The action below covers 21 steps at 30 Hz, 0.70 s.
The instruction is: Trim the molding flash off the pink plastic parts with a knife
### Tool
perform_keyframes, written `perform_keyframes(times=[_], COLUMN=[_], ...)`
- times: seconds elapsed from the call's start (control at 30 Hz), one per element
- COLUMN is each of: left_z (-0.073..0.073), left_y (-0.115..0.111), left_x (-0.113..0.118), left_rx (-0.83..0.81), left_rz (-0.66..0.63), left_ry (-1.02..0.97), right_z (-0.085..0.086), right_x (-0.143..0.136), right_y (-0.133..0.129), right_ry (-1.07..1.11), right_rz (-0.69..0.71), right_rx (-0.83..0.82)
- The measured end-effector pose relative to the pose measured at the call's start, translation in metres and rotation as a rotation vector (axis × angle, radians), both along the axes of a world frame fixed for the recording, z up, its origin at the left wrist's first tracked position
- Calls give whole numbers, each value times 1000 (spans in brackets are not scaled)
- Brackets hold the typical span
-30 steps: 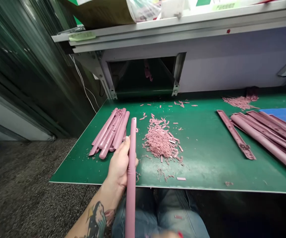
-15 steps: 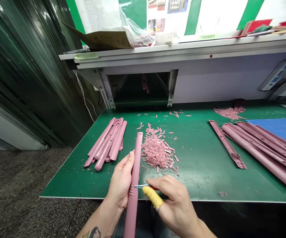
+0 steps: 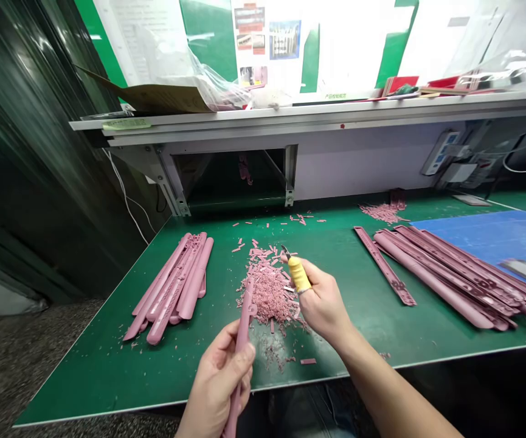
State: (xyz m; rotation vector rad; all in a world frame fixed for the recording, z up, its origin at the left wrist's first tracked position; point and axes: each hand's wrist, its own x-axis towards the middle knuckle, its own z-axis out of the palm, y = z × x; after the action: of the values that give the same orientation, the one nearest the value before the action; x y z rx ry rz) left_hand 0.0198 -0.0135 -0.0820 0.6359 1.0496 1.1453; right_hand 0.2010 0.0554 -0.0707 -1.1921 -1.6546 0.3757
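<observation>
Both hands are held apart over the near part of the green tabletop (image 3: 326,340). By the left hand (image 3: 219,380), a pink plastic strip (image 3: 245,322) is gripped between thumb and fingers, its lower end run down past the table's front edge and its upper end raised in front of the pile of pink shavings (image 3: 272,301). A small ring-like tab (image 3: 253,309) is seen on the strip's right edge. By the right hand (image 3: 324,304), with one digit covered by a yellow wrap (image 3: 299,277), a small knife (image 3: 286,251) is clasped; its handle is mostly hidden, and its blade is pointed away from the strip, above the far side of the pile.

To the left, a bundle of pink strips (image 3: 194,280) is laid on the tabletop. To the right, a single strip (image 3: 381,261) is set beside a larger stack of strips (image 3: 431,283), by which a blue sheet (image 3: 495,228) is partly covered. Farther back, a smaller heap of scraps (image 3: 381,212) is seen. Above the tabletop's back, a rectangular opening (image 3: 217,179) is framed in metal beneath a shelf (image 3: 244,126).
</observation>
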Motion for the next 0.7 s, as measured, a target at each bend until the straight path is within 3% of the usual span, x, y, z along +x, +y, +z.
perform_keyframes(times=[0.2,0.4,0.53,0.6,0.7], left_z=[-19,-21,-19,-17,-12], left_y=[7,-2,-4,1,22], left_x=[-15,-10,-10,-10,-10], left_rx=[-59,-69,-29,5,38], left_rz=[39,62,51,37,62], left_ry=[77,-87,-236,-213,-180], right_z=[-16,-13,-5,-10,-36], right_x=[-16,-35,-32,-36,-56], right_y=[-31,-17,-14,-29,-75], right_ry=[-165,-567,-667,-671,-685], right_rz=[250,124,98,132,286], right_rx=[-67,42,72,81,119])
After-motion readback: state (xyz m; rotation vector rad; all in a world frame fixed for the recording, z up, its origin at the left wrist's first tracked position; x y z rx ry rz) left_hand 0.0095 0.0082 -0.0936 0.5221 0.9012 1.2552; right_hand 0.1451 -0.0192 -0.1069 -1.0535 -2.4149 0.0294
